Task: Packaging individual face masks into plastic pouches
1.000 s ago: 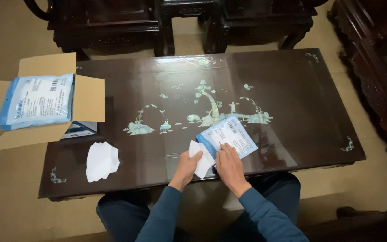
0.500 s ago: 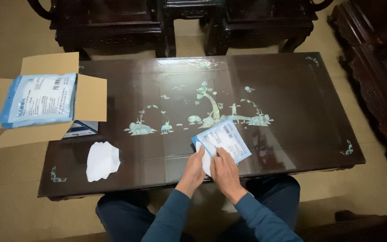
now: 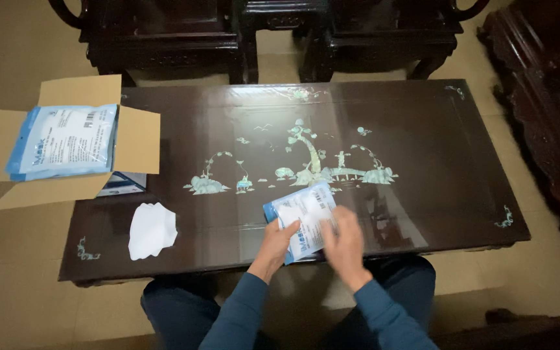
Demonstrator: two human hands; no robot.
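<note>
2 blue-white plastic mask packs [image 3: 303, 220] [image 3: 65, 141], 1 open brown cardboard box [image 3: 139, 139], 1 loose white mask [image 3: 152, 229], 2 dark carved wooden chairs [image 3: 163, 32] [image 3: 384, 32]

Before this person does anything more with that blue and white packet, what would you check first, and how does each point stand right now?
1. Both hands on the packet: ok. The left hand and the right hand both touch the blue and white packet.
2. Packet supported: ok, it lies near the front edge of the dark table.
3. Packet opened: cannot tell, the fingers cover its lower part.
4. Loose white piece out of the way: ok, it lies apart, to the left.
5. Cardboard box within view: ok, open at the table's left end with another packet on top.
</note>
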